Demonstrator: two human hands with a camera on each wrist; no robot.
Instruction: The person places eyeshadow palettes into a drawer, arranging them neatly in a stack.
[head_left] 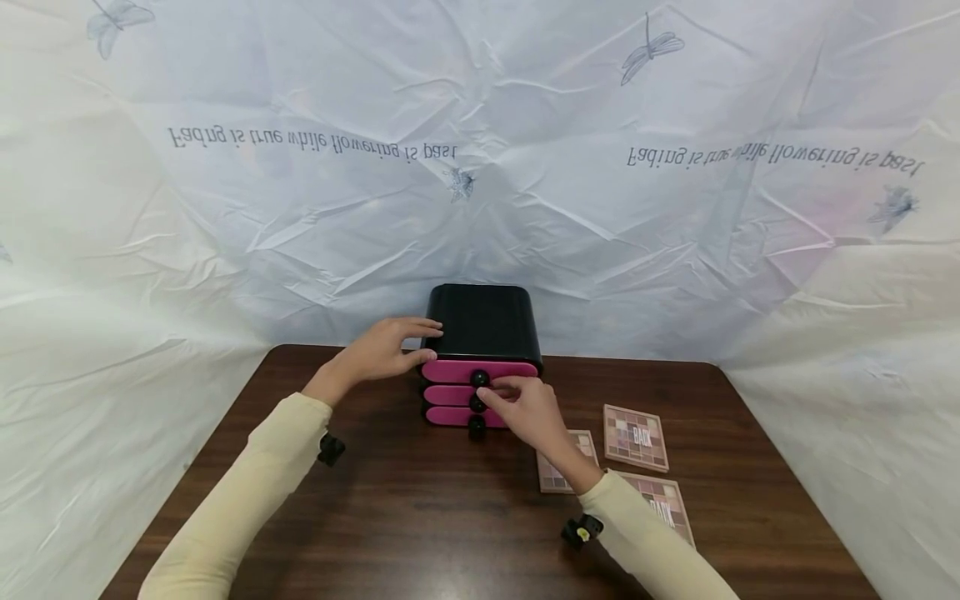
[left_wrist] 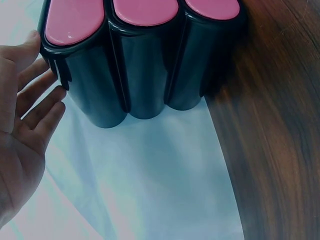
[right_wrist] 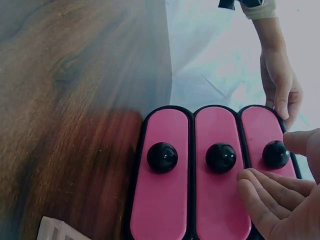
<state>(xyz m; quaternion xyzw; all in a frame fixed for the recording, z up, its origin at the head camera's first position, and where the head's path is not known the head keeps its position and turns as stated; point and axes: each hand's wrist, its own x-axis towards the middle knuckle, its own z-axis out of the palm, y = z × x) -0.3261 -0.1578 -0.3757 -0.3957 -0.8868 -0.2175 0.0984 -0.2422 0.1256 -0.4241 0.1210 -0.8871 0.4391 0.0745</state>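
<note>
A small black chest (head_left: pixel 483 321) with three pink drawer fronts and round black knobs stands on the table, its drawers closed. My left hand (head_left: pixel 378 348) rests at the chest's upper left edge, fingers over the top and thumb near the front corner. In the left wrist view, those fingers (left_wrist: pixel 42 102) lie beside the black casing. My right hand (head_left: pixel 528 408) is at the front, with thumb and fingers apart around the top knob (right_wrist: pixel 276 154). Its thumb (right_wrist: pixel 300 142) appears to touch that knob, while the other fingers reach toward the middle knob (right_wrist: pixel 220 158).
Three flat palettes marked with small coloured squares lie right of the chest: one at the back (head_left: pixel 636 437), one nearer the front (head_left: pixel 671 504) and one partly behind the right wrist (head_left: pixel 551 475). A white printed sheet (head_left: pixel 480 208) hangs behind the brown wooden table (head_left: pixel 420 517).
</note>
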